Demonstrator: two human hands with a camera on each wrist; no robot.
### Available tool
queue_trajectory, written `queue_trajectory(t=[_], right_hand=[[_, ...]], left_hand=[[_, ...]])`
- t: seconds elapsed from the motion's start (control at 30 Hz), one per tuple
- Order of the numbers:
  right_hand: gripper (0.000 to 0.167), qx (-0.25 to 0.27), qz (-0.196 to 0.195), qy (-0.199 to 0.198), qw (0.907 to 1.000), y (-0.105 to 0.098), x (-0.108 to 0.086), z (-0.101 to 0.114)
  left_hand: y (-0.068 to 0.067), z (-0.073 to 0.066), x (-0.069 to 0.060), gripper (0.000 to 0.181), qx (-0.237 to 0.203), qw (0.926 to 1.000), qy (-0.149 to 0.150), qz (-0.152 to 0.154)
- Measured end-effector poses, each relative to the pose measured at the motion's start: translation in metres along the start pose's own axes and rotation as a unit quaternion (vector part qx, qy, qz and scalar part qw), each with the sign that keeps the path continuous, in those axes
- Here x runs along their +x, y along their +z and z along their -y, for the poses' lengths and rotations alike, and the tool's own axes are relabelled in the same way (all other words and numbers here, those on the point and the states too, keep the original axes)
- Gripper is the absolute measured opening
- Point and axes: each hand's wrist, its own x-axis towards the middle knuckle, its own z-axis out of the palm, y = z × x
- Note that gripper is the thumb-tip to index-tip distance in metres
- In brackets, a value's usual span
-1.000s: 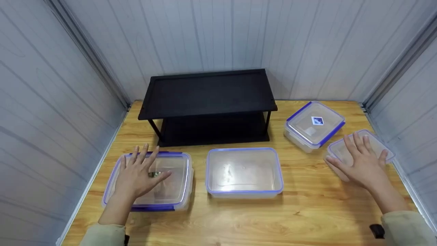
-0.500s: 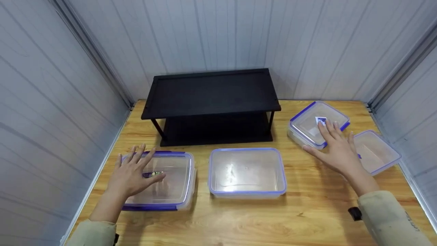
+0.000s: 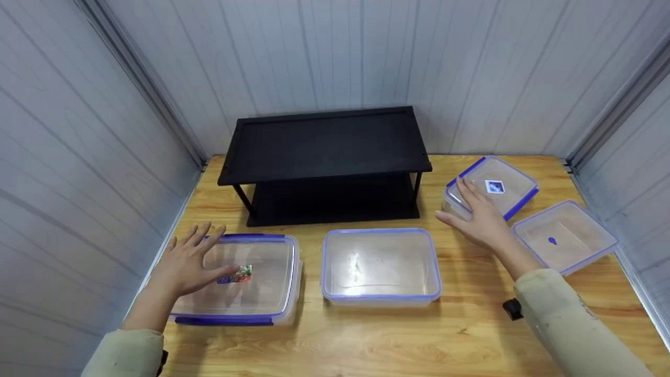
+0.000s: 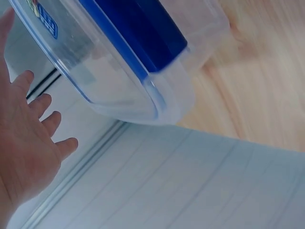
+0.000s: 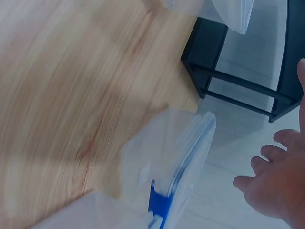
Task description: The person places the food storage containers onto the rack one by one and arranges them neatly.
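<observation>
Wood-grained tabletop [image 3: 377,340] spans the lower frame. The right hand [image 3: 481,220], fingers loose and holding nothing, has swung from the far-right box [image 3: 578,233] towards the upper-right box [image 3: 515,183]; the left hand [image 3: 180,264], likewise loose, overlaps the lower-left box [image 3: 261,298]. The layout stands unchanged, no box gripped.

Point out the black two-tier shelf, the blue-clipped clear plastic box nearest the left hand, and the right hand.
Black two-tier shelf [image 3: 324,145]: head view, on its top board.
Blue-clipped clear plastic box [image 3: 257,292]: head view, on its lid.
Right hand [image 3: 480,221]: head view, on its back.
</observation>
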Motion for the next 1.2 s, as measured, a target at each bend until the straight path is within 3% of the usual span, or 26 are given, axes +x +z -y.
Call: queue_trajectory(t=[0.2, 0.6, 0.83, 1.0, 1.2], right_hand=[[0.107, 0.039, 0.021, 0.006, 0.999, 0.009, 0.015, 0.006], [0.109, 0.093, 0.032, 0.018, 0.995, 0.021, 0.044, 0.01], [0.105, 0.142, 0.042, 0.015, 0.9889, 0.028, 0.057, 0.01], [0.105, 0.191, 0.037, 0.017, 0.9807, 0.032, 0.066, 0.01], [0.099, 0.197, 0.0, 0.021, 0.9803, 0.043, 0.075, 0.01]], left_hand=[[0.001, 0.015, -0.001, 0.104, -0.027, 0.9996, -0.01, -0.006], [0.011, 0.041, -0.016, 0.103, -0.062, 0.9969, -0.048, -0.006], [0.015, 0.053, -0.025, 0.103, -0.097, 0.9919, -0.081, 0.011], [0.018, 0.059, -0.03, 0.103, -0.118, 0.9877, -0.1, 0.025], [0.023, 0.064, -0.034, 0.103, -0.133, 0.9829, -0.12, 0.042]])
